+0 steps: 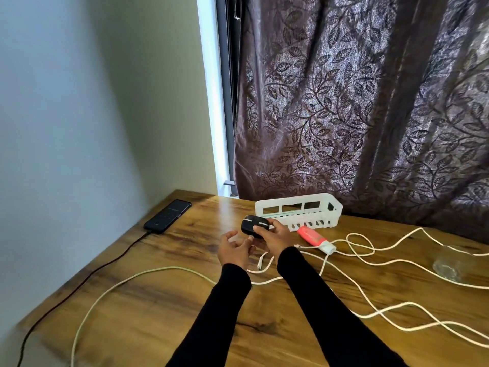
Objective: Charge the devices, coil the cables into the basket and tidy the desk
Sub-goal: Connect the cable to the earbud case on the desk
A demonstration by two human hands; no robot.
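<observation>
While the small black device is gripped from above by the right hand, presumably to steady it for plugging, the left hand is held beside it, fingers loosely apart; a white cable end lies just below the grip, the basket just beyond

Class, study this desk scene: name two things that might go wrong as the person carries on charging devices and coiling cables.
1. The white cables loop loosely across the desk close to the clear glass; pulling one to coil it could snag and tip the glass.
2. The right hand grips the black device while the left hand is close beside it and the plug end lies under the wrists, so a sleeve might drag it.
</observation>
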